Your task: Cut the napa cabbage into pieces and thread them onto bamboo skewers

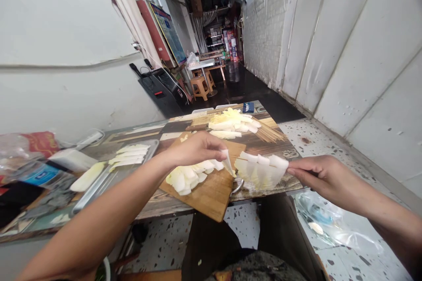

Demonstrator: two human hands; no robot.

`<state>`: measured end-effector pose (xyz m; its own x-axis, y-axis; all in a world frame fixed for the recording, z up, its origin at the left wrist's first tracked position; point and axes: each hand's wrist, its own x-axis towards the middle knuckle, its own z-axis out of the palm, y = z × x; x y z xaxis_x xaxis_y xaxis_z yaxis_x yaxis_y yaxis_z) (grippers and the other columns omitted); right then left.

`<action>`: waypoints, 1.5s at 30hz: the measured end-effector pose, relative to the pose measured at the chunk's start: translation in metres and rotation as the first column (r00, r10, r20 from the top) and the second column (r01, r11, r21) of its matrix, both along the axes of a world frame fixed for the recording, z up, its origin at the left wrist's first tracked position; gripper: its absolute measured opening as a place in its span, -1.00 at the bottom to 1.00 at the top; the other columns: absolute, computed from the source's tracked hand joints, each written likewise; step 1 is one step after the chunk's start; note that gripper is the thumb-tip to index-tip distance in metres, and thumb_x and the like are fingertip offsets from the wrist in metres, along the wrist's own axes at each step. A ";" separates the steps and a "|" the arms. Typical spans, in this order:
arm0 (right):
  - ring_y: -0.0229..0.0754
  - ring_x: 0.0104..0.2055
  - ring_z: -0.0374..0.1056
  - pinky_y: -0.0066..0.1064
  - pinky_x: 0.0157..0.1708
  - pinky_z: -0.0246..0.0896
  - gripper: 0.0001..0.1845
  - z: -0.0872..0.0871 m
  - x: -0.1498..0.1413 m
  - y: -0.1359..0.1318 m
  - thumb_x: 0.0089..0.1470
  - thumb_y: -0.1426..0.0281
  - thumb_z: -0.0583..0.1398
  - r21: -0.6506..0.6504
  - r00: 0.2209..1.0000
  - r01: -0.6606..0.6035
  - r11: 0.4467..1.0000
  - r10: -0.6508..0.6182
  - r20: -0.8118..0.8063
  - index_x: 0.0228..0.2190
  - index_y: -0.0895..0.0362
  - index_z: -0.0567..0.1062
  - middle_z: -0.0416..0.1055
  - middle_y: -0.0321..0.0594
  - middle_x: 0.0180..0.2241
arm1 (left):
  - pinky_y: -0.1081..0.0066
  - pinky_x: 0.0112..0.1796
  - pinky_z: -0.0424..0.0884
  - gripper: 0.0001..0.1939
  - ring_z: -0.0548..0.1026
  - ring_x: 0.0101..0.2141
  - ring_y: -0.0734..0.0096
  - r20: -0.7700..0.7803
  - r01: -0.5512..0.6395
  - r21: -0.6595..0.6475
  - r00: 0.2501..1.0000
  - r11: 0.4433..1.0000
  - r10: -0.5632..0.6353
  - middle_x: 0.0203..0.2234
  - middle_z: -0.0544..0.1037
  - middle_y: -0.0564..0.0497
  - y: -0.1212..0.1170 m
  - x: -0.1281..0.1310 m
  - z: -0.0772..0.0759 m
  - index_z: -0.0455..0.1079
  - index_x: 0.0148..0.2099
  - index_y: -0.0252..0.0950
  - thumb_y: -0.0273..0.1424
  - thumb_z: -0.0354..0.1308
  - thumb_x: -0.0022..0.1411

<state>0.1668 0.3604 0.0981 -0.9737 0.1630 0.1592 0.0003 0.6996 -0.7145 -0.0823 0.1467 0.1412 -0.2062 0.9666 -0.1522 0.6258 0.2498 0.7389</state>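
My right hand pinches the right end of a skewer threaded with several pale cabbage pieces, held up over the table's front edge. The skewer's bare tip points left. Close to that tip, my left hand grips a single piece of cabbage leaf between thumb and fingers. Below the left hand lies a wooden cutting board, bearing a heap of cut cabbage. Part of the heap is hidden behind my left hand and forearm.
More cabbage and a bundle of thin wooden skewers lie at the table's far end, near a small blue box. On the left, a metal tray holds cabbage strips. A plastic bag lies on the floor at right.
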 end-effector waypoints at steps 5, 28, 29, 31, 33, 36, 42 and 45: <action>-0.19 -0.47 0.38 -0.40 -0.45 0.28 -0.61 -0.001 0.000 -0.001 0.16 0.08 0.12 -0.015 1.000 0.002 1.000 -0.002 -0.010 -0.43 0.06 0.60 0.49 -0.28 -0.52 | 0.47 -0.29 0.40 -0.78 0.50 -0.35 0.46 0.007 0.004 0.002 1.000 1.000 -0.004 -0.39 0.59 0.03 0.000 0.000 -0.002 0.52 -0.27 -0.30 -0.24 0.19 0.19; -0.20 -0.45 0.41 -0.41 -0.46 0.27 -0.65 -0.003 0.003 0.001 0.19 0.14 0.12 0.026 1.000 -0.013 1.000 0.013 -0.020 -0.36 0.06 0.62 0.53 -0.27 -0.47 | 0.46 -0.26 0.39 -0.80 0.53 -0.34 0.43 -0.016 0.009 0.017 1.000 1.000 -0.009 -0.38 0.61 0.01 0.002 0.004 -0.001 0.54 -0.28 -0.31 -0.28 0.20 0.18; -0.21 -0.46 0.40 -0.42 -0.47 0.27 -0.64 -0.003 0.003 0.001 0.20 0.14 0.11 0.030 1.000 -0.017 0.999 0.017 -0.024 -0.36 0.06 0.62 0.53 -0.26 -0.47 | 0.46 -0.27 0.39 -0.79 0.53 -0.34 0.43 -0.021 0.011 0.016 1.000 1.000 -0.011 -0.39 0.61 0.01 0.002 0.005 -0.001 0.54 -0.28 -0.31 -0.27 0.20 0.18; -0.21 -0.47 0.40 -0.42 -0.48 0.27 -0.64 -0.003 0.003 0.001 0.19 0.14 0.11 0.032 0.999 -0.022 0.999 0.023 -0.032 -0.35 0.07 0.62 0.52 -0.27 -0.48 | 0.46 -0.27 0.39 -0.79 0.53 -0.34 0.43 -0.029 0.019 0.011 0.999 1.000 -0.018 -0.38 0.62 0.00 0.002 0.005 -0.001 0.54 -0.27 -0.32 -0.27 0.20 0.18; -0.21 -0.47 0.40 -0.42 -0.48 0.26 -0.64 -0.004 0.003 0.002 0.19 0.14 0.12 0.032 0.999 -0.021 0.999 0.022 -0.035 -0.35 0.07 0.62 0.52 -0.27 -0.48 | 0.47 -0.27 0.39 -0.78 0.53 -0.34 0.43 -0.037 0.027 0.011 0.999 1.000 -0.027 -0.37 0.62 -0.01 0.002 0.004 -0.001 0.55 -0.25 -0.32 -0.28 0.20 0.19; -0.22 -0.47 0.40 -0.42 -0.48 0.24 -0.64 -0.004 0.003 0.002 0.21 0.15 0.10 0.038 0.999 -0.026 0.999 0.027 -0.021 -0.36 0.07 0.61 0.53 -0.28 -0.46 | 0.47 -0.27 0.39 -0.78 0.53 -0.33 0.43 -0.064 0.050 0.021 0.997 0.999 -0.048 -0.37 0.62 -0.01 0.002 0.004 -0.001 0.55 -0.25 -0.32 -0.28 0.19 0.21; -0.26 -0.49 0.35 -0.43 -0.48 0.20 -0.63 -0.004 0.002 0.001 0.24 0.16 0.06 0.053 0.999 -0.039 0.998 0.038 0.016 -0.37 0.08 0.57 0.49 -0.32 -0.49 | 0.47 -0.28 0.39 -0.77 0.54 -0.33 0.43 -0.091 0.065 0.036 0.994 0.997 -0.061 -0.37 0.62 -0.01 0.002 0.005 0.000 0.55 -0.24 -0.33 -0.27 0.17 0.23; -0.27 -0.50 0.33 -0.43 -0.49 0.18 -0.62 -0.004 0.003 0.001 0.24 0.16 0.05 0.054 0.999 -0.038 0.998 0.037 0.018 -0.38 0.08 0.57 0.47 -0.33 -0.51 | 0.47 -0.28 0.40 -0.76 0.54 -0.33 0.43 -0.088 0.068 0.035 0.994 0.997 -0.065 -0.37 0.62 -0.02 0.002 0.005 0.000 0.55 -0.23 -0.33 -0.26 0.17 0.23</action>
